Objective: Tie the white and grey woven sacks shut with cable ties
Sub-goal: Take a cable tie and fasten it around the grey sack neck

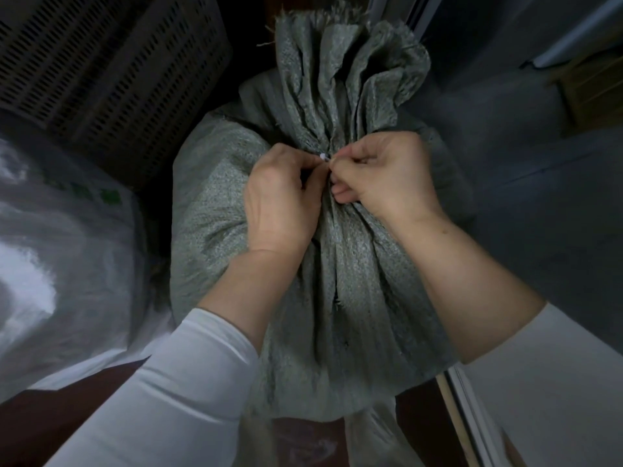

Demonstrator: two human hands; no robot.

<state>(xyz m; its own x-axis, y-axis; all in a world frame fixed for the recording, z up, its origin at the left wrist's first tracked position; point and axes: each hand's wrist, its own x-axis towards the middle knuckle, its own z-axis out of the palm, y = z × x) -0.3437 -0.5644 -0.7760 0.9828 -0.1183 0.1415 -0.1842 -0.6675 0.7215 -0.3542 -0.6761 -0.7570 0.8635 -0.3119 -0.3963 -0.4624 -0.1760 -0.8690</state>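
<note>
A full grey woven sack (215,210) stands in the middle, its neck gathered into folds that fan out above my hands. A white cable tie (323,157) shows as a small bit at the gathered neck, between my fingertips. My left hand (281,200) pinches the tie from the left, fingers curled. My right hand (384,176) pinches it from the right, fingers curled against the sack's neck. Most of the tie is hidden by my fingers and the folds. A white woven sack (64,251) lies at the left.
A dark slotted plastic crate (111,62) stands at the back left. Dark grey sacks or fabric (526,183) fill the right side. A metal rail (468,416) runs along the lower right. Reddish-brown floor (67,416) shows at the bottom.
</note>
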